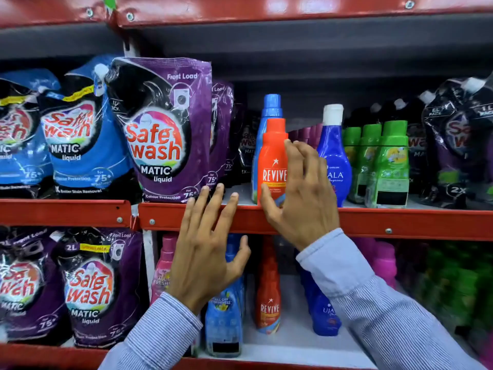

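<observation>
The orange Revive bottle (272, 158) stands upright at the front lip of the middle shelf (400, 222), just right of the frame's centre. A blue-capped bottle (272, 105) stands directly behind it.

I see the right hand (301, 193) cupped round the Revive bottle's right side. Its fingers are spread and nearly straight and its thumb lies low across the label, so it brackets the bottle without clamping it. The left hand (205, 249) is flat and open, with its fingertips at the shelf edge under the purple Safewash pouch (162, 129).

I read this as lining the bottle up at the shelf front. The next move calls for closing thumb and fingers on the body below the shoulder. I would keep the bottle upright and mind the Ujala bottle (336, 161) just beside the knuckles.
</observation>
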The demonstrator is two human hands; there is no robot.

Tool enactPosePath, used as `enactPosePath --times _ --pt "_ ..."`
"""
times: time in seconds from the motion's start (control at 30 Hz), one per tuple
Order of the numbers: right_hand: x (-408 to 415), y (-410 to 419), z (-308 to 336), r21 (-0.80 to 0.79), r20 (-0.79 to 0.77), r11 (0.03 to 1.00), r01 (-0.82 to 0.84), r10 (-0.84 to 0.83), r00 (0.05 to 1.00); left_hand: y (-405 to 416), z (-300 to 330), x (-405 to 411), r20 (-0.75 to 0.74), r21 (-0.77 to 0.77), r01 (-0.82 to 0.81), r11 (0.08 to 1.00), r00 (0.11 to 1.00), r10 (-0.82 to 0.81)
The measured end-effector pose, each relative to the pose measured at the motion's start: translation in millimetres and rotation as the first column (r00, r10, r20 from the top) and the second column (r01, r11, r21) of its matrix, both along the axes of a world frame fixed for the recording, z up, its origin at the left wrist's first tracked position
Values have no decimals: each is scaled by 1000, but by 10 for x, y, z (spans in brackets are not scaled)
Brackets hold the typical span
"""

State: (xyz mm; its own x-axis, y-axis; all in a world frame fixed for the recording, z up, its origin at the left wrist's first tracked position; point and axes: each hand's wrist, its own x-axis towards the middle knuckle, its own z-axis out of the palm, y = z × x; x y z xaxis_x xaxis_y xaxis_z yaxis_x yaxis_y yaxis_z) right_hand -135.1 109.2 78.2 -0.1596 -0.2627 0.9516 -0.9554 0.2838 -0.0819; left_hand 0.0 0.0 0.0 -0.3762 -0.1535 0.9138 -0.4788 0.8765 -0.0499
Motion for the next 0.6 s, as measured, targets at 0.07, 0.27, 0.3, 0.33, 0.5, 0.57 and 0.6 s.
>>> enactPosePath --times 0.07,0.27,0.3,0.33,0.5,0.57,0.6 --pt "23 -78 77 -14 78 1000 25 -24 997 -26 3 -34 8 -19 6 1000 1000 -6" --pt "38 -159 230 -19 200 997 81 -75 977 -78 1 -91 -22 -73 3 997 1000 -4" --pt "30 -166 232 -38 198 996 75 -66 978 -90 -9 -89 -25 -75 1 997 1000 -3" --pt "30 -171 225 -61 197 996 58 -45 979 -101 -20 -87 -26 -73 2 997 1000 -4" --pt "104 -35 218 -328 145 941 -84 138 980 -114 -57 -104 -52 -72 21 997 998 -24" --pt "168 119 222 -432 77 893 -123 173 982 -119 -66 -122 -69 -72 23 997 997 -28" --pt "209 216 193 -461 49 877 -134 176 983 -118 -73 -126 -73 -65 27 997 997 -32"
